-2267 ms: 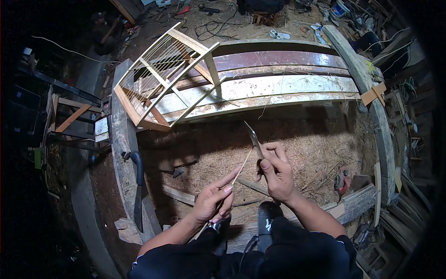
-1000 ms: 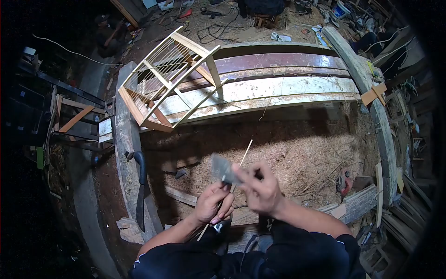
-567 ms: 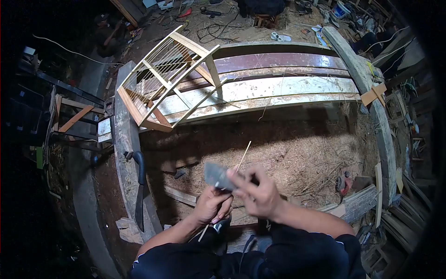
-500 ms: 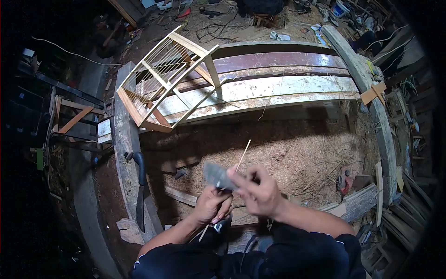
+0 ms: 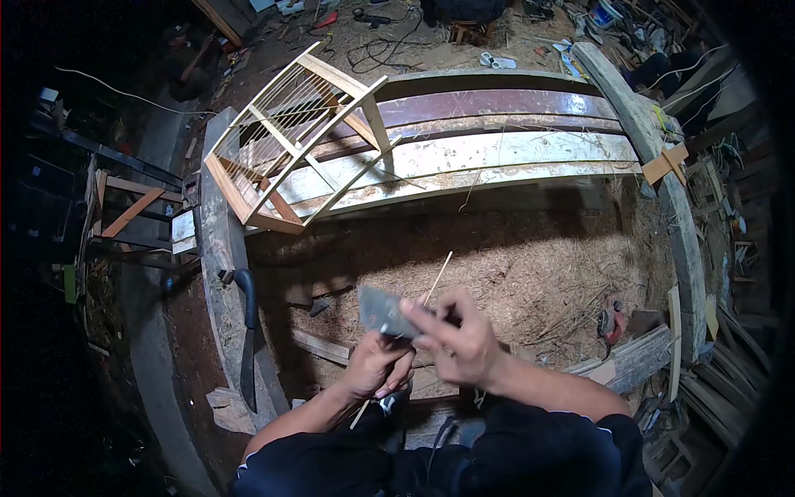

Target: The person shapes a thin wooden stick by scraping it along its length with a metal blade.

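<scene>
In front of my lap, my left hand (image 5: 379,367) is closed around a thin, pale wooden stick (image 5: 439,275). The stick slants upward, its lower end sticking out beneath that fist. My right hand (image 5: 460,335) pinches the right edge of a grey flat piece (image 5: 383,312), metal-like, just above my left hand. Thumb and fingers cover that edge, and the stick's middle is hidden behind hands and piece. Whether the piece touches the stick I cannot tell.
A slatted wooden frame with thin bars (image 5: 296,149) leans on the bench planks (image 5: 513,149). A black-handled knife (image 5: 248,331) lies along the left beam (image 5: 222,248). Shavings (image 5: 530,257) cover the ground. A red tool (image 5: 613,321) is at right, and a person sits at upper left.
The grey flat piece has shifted slightly left and up with my right fingers. The stick's upper tip sits a little further right, and its lower end a little left.
</scene>
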`<action>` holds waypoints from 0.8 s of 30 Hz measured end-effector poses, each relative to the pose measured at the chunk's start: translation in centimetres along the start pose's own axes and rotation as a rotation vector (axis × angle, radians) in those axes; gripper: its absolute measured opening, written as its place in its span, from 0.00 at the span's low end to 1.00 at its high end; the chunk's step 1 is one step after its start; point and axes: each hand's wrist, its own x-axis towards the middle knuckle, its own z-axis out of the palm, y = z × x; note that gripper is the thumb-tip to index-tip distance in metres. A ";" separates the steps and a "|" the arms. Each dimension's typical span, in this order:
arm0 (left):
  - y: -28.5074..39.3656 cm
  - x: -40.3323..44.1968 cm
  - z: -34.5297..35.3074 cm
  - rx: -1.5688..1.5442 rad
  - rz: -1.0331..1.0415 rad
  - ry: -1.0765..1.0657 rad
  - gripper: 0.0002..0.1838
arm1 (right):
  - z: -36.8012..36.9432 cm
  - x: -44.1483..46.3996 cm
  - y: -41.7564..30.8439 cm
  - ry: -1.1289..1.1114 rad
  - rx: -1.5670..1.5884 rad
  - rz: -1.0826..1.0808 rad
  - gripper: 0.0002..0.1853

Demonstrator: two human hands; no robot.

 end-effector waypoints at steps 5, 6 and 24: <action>0.2 0.1 0.3 -0.002 -0.023 0.022 0.16 | 0.0 0.4 2.2 0.054 -0.123 0.009 0.30; 0.1 -0.1 -0.1 0.052 -0.003 -0.006 0.17 | 0.1 0.0 1.0 0.027 -0.060 -0.005 0.30; 0.7 -0.3 0.7 -0.073 0.021 0.039 0.09 | 0.0 0.3 1.4 -0.017 -0.270 -0.097 0.30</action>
